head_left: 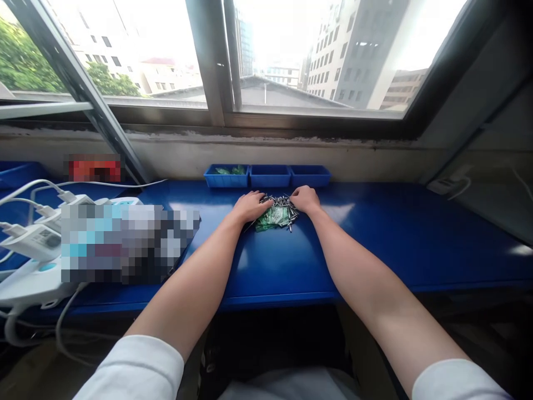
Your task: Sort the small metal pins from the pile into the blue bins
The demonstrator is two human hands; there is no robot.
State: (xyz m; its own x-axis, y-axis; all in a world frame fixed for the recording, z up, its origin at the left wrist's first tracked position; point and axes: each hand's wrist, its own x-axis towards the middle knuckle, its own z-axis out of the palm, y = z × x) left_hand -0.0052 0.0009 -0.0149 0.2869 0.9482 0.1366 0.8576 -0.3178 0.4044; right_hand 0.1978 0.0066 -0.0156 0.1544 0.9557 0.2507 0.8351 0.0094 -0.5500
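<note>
A pile of small metal pins and green pieces [278,215] lies on the blue bench [375,244] in front of me. My left hand [250,205] rests palm down at the pile's left edge, fingers curled against the pins. My right hand [305,199] sits at the pile's right edge, fingers bent down onto the pins. Whether either hand pinches a pin is hidden by the knuckles.
Three blue trays stand in a row behind the pile; the left tray [226,175] holds green pieces, the middle tray [270,175] and right tray [310,175] look empty. White power strips and cables [37,233] lie at the left. A window ledge [266,139] runs behind.
</note>
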